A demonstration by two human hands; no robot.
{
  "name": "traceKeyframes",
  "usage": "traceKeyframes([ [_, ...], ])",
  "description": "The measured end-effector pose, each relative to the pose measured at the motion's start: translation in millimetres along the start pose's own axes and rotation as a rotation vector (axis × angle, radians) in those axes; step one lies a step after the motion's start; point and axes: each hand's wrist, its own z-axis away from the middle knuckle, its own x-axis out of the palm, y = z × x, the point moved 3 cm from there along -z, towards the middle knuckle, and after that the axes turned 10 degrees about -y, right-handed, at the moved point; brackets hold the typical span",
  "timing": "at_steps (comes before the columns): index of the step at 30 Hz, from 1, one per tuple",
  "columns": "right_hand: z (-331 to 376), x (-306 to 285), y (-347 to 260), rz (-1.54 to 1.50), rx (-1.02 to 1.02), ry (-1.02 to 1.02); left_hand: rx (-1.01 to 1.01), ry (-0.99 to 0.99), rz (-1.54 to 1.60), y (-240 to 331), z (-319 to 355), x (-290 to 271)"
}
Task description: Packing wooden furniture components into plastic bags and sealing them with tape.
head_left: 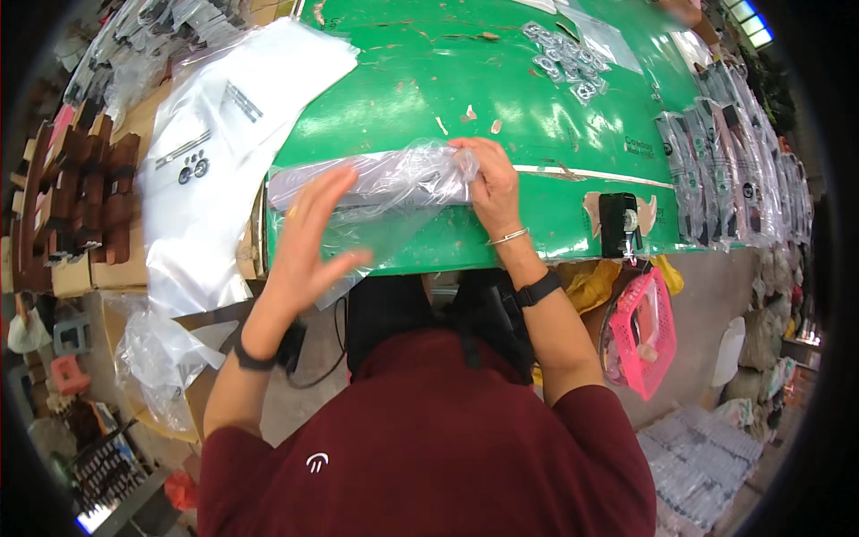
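Note:
A long mauve-grey bar (371, 184) lies across the green tabletop near its front edge, partly inside a clear plastic bag (416, 170). At the bar's right end, my right hand (492, 183) is closed on the bunched plastic. My left hand (313, 237) is raised by the bar's left part, fingers stretched and thumb apart, with nothing gripped. Its fingers overlap the bar in view, and whether they touch it I cannot tell. Loose film from the bag hangs toward the table's front edge beside my left thumb.
Flat clear bags (242, 98) are stacked at left, beside dark brown wooden pieces (89, 197). Small packets (568, 61) lie at the back. Bagged bars (725, 170) line the right side. A black phone (617, 224) sits near the front edge, above a pink basket (646, 331).

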Motion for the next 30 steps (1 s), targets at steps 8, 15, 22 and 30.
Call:
traceKeyframes([
  [8,0,1,6,-0.098,-0.004,0.016,-0.237,0.17,-0.484,-35,110,37],
  [15,0,6,13,-0.104,-0.044,0.005,-0.299,0.464,0.215,-45,81,7],
  [22,2,3,12,-0.123,0.003,-0.019,-0.544,0.699,0.344,-148,10,-32],
  [30,7,1,9,-0.123,0.036,0.013,0.067,0.471,-0.609,19,-45,28],
])
